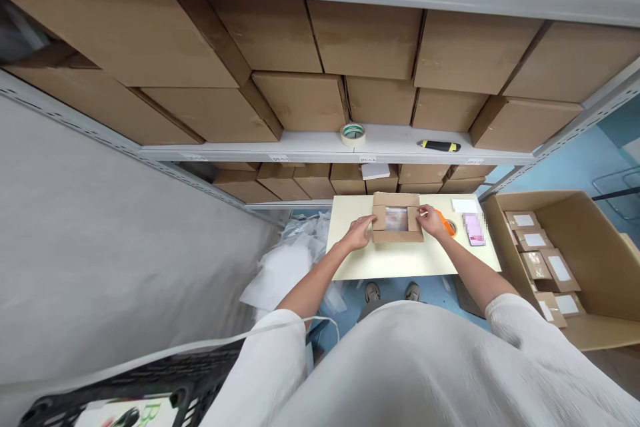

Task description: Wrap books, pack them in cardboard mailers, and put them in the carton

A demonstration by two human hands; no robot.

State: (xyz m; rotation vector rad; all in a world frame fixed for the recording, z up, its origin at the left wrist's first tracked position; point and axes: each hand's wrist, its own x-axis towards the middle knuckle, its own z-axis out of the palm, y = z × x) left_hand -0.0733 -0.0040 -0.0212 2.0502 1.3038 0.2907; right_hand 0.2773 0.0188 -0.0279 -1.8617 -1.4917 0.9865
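Observation:
A small brown cardboard box (397,236) lies on the pale yellow table (370,267). Its side flaps are folded inward, the front and back flaps lie outward, and something clear or greyish (397,219) shows in the middle. My left hand (359,232) is at the box's left edge, fingers closed on it. At the right edge my right hand (430,219) pinches the cardboard by the right flap. Just right of that hand is an orange tape dispenser (447,222) with a roll of tape.
A pink item (473,229) and white labels (464,205) lie at the table's right. Beyond stands a large carton (600,267) of small labelled boxes. Shelving ahead holds boxes, a tape roll (353,135) and a cutter (440,146). White plastic bags (293,260) are left; a black crate (200,380) is lower left.

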